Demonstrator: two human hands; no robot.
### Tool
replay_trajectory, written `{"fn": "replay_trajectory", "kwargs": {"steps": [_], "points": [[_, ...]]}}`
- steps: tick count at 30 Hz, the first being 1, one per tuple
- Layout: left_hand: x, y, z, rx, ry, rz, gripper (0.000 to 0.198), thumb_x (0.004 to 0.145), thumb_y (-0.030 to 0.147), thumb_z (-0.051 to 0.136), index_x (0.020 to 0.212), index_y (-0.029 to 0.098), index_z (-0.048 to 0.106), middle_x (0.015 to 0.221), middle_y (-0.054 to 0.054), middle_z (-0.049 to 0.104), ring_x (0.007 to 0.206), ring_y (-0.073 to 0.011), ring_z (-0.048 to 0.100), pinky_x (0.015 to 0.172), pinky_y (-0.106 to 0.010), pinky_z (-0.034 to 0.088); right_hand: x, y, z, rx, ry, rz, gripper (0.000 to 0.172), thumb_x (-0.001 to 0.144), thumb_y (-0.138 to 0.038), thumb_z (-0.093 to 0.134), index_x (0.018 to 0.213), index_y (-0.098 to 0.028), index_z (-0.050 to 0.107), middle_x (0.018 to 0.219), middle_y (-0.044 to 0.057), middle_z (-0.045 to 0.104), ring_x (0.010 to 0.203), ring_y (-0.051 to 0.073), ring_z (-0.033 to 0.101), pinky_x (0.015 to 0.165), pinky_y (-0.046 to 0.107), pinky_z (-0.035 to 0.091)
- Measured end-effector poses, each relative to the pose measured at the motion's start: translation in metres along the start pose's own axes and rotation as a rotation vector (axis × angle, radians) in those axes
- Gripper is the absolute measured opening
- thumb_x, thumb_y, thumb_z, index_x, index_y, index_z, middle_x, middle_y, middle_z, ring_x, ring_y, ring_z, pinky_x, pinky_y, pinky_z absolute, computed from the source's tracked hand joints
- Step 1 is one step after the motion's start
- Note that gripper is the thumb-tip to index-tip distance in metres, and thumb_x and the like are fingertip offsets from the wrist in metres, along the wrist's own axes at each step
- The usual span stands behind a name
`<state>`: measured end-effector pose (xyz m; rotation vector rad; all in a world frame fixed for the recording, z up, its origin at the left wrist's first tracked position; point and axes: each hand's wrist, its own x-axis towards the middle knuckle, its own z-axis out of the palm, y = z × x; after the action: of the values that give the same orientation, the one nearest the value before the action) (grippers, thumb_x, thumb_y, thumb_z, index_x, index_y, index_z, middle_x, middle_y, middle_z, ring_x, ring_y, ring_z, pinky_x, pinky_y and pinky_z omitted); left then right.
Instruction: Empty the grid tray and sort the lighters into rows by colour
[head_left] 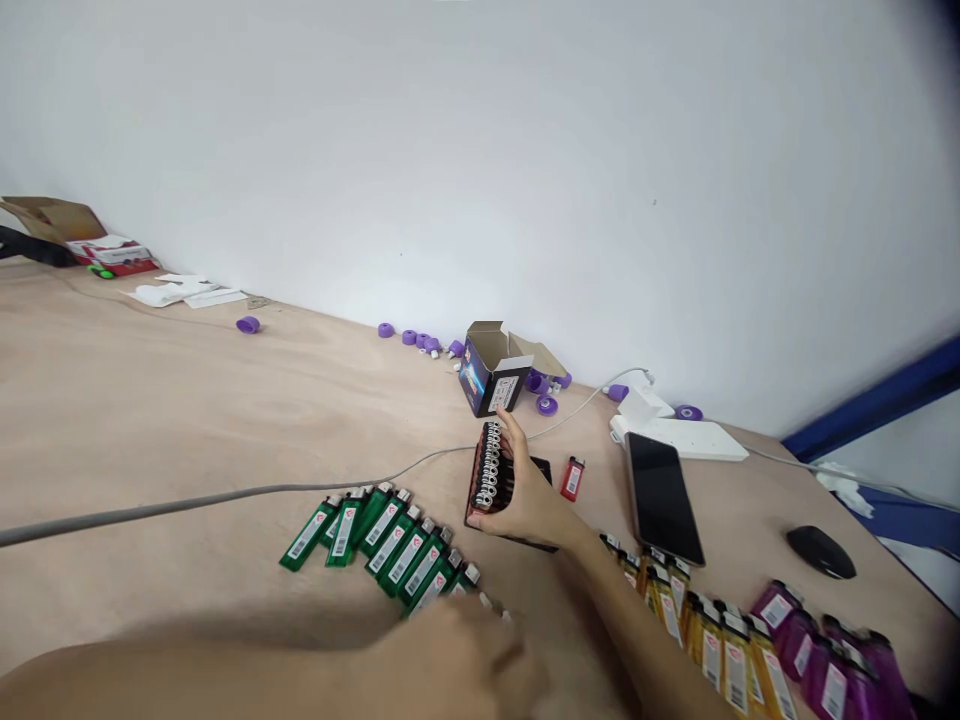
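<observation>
My right hand (529, 500) reaches in from the lower right. Its thumb and fingers span both ends of a row of lighters (489, 465), whose metal tops face up in a black tray (543, 467). The bodies of these lighters are mostly hidden. My left hand (457, 655) is low in the view, blurred, beside the near end of a line of green lighters (386, 545). Its fingers are smeared, and whatever they may hold cannot be made out. A single red lighter (572, 479) lies just right of the tray.
Behind the tray stands an open cardboard box (495, 375) among purple caps (547, 405). To the right are a phone (664, 497), a white power strip (690, 438), a mouse (820, 552), yellow lighters (712, 645) and purple lighters (829, 665). A grey cable (225, 497) crosses the table.
</observation>
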<state>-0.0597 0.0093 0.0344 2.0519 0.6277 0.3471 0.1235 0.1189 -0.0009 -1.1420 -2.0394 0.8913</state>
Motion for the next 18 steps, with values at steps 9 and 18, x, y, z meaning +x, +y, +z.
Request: {"fn": "replay_trajectory", "kwargs": {"steps": [9, 18], "points": [[0.036, -0.054, -0.073, 0.516, 0.366, -0.245, 0.024, 0.072, 0.013, 0.057, 0.095, 0.011, 0.065, 0.103, -0.018, 0.063, 0.104, -0.0366, 0.057, 0.094, -0.051, 0.047, -0.002, 0.007, 0.008, 0.073, 0.031, 0.019, 0.127, 0.06, -0.021, 0.081, 0.156, -0.028, -0.002, 0.158, 0.016, 0.025, 0.147, 0.034, 0.025, 0.118, 0.054, 0.024], [0.046, -0.084, -0.065, 0.344, 0.317, -0.042, 0.079, 0.067, 0.017, 0.07, 0.141, 0.013, 0.043, 0.149, -0.016, 0.043, 0.138, -0.0316, 0.04, 0.115, -0.042, 0.035, 0.0, 0.005, 0.007, 0.148, 0.049, -0.056, 0.126, 0.06, -0.015, 0.081, 0.156, -0.027, 0.0, 0.158, 0.015, 0.026, 0.148, 0.029, 0.026, 0.121, 0.049, 0.019]]}}
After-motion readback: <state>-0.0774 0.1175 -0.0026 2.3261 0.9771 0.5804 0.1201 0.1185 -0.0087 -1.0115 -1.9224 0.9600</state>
